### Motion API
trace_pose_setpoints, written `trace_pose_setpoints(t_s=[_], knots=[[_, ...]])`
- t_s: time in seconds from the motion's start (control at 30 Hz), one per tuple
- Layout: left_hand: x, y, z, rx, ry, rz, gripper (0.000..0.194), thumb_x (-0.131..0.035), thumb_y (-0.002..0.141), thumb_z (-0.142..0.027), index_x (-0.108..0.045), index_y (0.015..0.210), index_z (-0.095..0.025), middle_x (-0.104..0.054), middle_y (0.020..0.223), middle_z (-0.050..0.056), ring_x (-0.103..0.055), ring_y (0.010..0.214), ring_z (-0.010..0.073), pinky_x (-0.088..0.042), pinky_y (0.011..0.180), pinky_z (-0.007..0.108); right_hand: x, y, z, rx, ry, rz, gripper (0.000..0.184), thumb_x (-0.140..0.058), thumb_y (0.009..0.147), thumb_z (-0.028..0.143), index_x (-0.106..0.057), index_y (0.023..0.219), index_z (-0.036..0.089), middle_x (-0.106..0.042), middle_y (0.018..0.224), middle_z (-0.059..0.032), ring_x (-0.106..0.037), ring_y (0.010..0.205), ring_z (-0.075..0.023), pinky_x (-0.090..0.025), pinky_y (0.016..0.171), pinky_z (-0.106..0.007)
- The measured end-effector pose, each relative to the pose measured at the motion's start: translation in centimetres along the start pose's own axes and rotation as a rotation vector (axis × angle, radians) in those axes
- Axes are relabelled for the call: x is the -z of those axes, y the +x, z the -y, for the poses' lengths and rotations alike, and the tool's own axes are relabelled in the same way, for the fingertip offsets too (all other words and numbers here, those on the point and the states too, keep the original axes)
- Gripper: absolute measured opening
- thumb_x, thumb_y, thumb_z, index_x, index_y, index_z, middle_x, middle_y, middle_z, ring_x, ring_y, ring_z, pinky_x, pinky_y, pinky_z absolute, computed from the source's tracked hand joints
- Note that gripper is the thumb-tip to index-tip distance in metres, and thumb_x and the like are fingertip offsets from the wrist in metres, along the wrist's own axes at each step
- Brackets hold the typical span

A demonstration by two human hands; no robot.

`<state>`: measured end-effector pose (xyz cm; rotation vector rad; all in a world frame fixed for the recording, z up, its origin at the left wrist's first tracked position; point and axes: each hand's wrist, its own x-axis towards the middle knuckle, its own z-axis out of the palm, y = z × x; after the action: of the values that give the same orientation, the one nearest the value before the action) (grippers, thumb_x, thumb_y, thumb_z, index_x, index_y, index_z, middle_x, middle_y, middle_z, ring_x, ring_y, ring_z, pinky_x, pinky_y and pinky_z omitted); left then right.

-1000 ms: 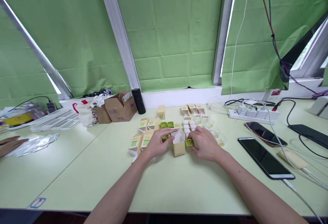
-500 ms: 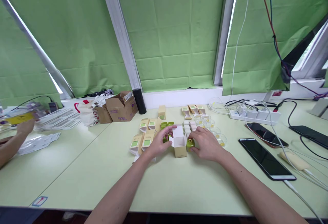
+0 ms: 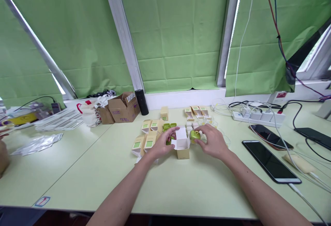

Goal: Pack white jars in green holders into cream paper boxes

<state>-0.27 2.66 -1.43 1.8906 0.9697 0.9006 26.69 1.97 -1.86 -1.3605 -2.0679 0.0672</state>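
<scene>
My left hand (image 3: 162, 144) is closed on the side of a small beige carton (image 3: 183, 154), which stands upright on the table with its white flaps up and its top open. To its right, my right hand (image 3: 212, 140) pinches a small round green container (image 3: 194, 136) with a ring-like detail on its front, held just above the table beside the carton. Beige boxes (image 3: 150, 142) with green labels lie left of my left hand. Square green pieces (image 3: 169, 126) sit behind that hand, partly hidden. Small white pieces (image 3: 190, 125) and clear plastic domes (image 3: 225, 138) lie behind my right hand.
A white power strip (image 3: 258, 118), phones (image 3: 271, 161) and cables lie on the right. At the back stand a cardboard box (image 3: 124, 109) and a black cylinder (image 3: 141, 102). Another person's arm (image 3: 3, 155) is at far left, near plastic sleeves (image 3: 38, 144).
My right hand has lifted the green container from the table beside the carton. The carton's flaps have opened outward and it has tilted upright. The other person's hand has moved at far left.
</scene>
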Motion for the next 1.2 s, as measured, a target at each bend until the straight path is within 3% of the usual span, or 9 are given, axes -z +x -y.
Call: trace_pose_setpoints(t_s=[0.13, 0.23, 0.37, 0.63, 0.8, 0.9, 1.1, 1.2], knots=[[-0.2, 0.0, 0.1, -0.003, -0.020, 0.003, 0.079, -0.069, 0.073, -0.018, -0.053, 0.150, -0.021, -0.064, 0.135, 0.012, -0.060, 0.115, 0.0274, -0.047, 0.091, 0.037, -0.5, 0.0, -0.6, 0.047, 0.254, -0.275, 0.031, -0.064, 0.093, 0.035, -0.066, 0.121, 0.022, -0.073, 0.117, -0.0121, -0.066, 0.100, -0.0288, -0.053, 0.082, -0.041], [-0.3, -0.1, 0.0, -0.005, -0.032, 0.012, 0.081, -0.068, 0.073, -0.017, -0.052, 0.151, -0.021, -0.062, 0.141, 0.013, -0.060, 0.118, 0.0277, -0.047, 0.094, 0.038, -0.9, -0.1, -0.1, 0.060, 0.435, -0.357, 0.035, -0.061, 0.097, 0.037, -0.063, 0.129, 0.023, -0.071, 0.128, -0.0140, -0.068, 0.100, -0.0278, -0.055, 0.071, -0.039], [-0.5, -0.2, 0.2, -0.005, -0.031, 0.020, 0.082, -0.067, 0.073, -0.014, -0.051, 0.153, -0.023, -0.062, 0.144, 0.013, -0.060, 0.120, 0.0283, -0.049, 0.096, 0.038, -1.4, -0.4, 1.0, 0.073, 0.540, -0.334, 0.037, -0.059, 0.100, 0.039, -0.061, 0.134, 0.026, -0.067, 0.137, -0.0137, -0.068, 0.107, -0.0276, -0.059, 0.067, -0.035], [-0.8, -0.1, 0.9, -0.039, -0.008, 0.012, 0.083, -0.068, 0.075, -0.014, -0.049, 0.155, -0.026, -0.063, 0.144, 0.010, -0.061, 0.119, 0.0274, -0.051, 0.101, 0.040, -2.2, -1.1, 2.0, 0.162, 0.537, -0.213, 0.037, -0.056, 0.104, 0.039, -0.057, 0.139, 0.027, -0.065, 0.140, -0.0144, -0.070, 0.103, -0.0264, -0.058, 0.062, -0.033], [-0.8, -0.1, 0.6, -0.036, 0.007, 0.010, 0.083, -0.067, 0.074, -0.013, -0.050, 0.154, -0.025, -0.064, 0.139, 0.010, -0.060, 0.116, 0.0269, -0.050, 0.099, 0.039, -2.3, -1.1, 1.5, 0.178, 0.497, -0.184, 0.038, -0.056, 0.104, 0.038, -0.055, 0.140, 0.026, -0.064, 0.141, -0.0139, -0.069, 0.084, -0.0204, -0.055, 0.059, -0.032], [-0.8, -0.1, 0.4, -0.024, 0.003, 0.012, 0.083, -0.067, 0.073, -0.014, -0.051, 0.154, -0.024, -0.064, 0.139, 0.011, -0.060, 0.114, 0.0271, -0.051, 0.097, 0.039, -2.2, -1.0, 1.3, 0.179, 0.444, -0.168, 0.037, -0.056, 0.104, 0.037, -0.056, 0.139, 0.026, -0.066, 0.140, -0.0136, -0.067, 0.077, -0.0188, -0.058, 0.065, -0.036], [-0.7, 0.0, 0.2, -0.018, 0.005, 0.018, 0.082, -0.067, 0.074, -0.014, -0.051, 0.153, -0.025, -0.064, 0.140, 0.011, -0.059, 0.116, 0.0277, -0.050, 0.096, 0.039, -2.2, -1.2, 1.5, 0.230, 0.449, -0.210, 0.038, -0.053, 0.106, 0.036, -0.054, 0.143, 0.026, -0.065, 0.142, -0.0147, -0.071, 0.108, -0.0269, -0.058, 0.062, -0.032], [-0.8, -0.1, 0.2, -0.024, -0.003, 0.020, 0.082, -0.066, 0.073, -0.012, -0.051, 0.153, -0.024, -0.064, 0.139, 0.011, -0.060, 0.114, 0.0274, -0.050, 0.094, 0.038, -2.2, -1.2, 1.6, 0.256, 0.451, -0.184, 0.038, -0.052, 0.107, 0.035, -0.053, 0.144, 0.027, -0.064, 0.143, -0.0145, -0.072, 0.106, -0.0259, -0.059, 0.061, -0.031]])
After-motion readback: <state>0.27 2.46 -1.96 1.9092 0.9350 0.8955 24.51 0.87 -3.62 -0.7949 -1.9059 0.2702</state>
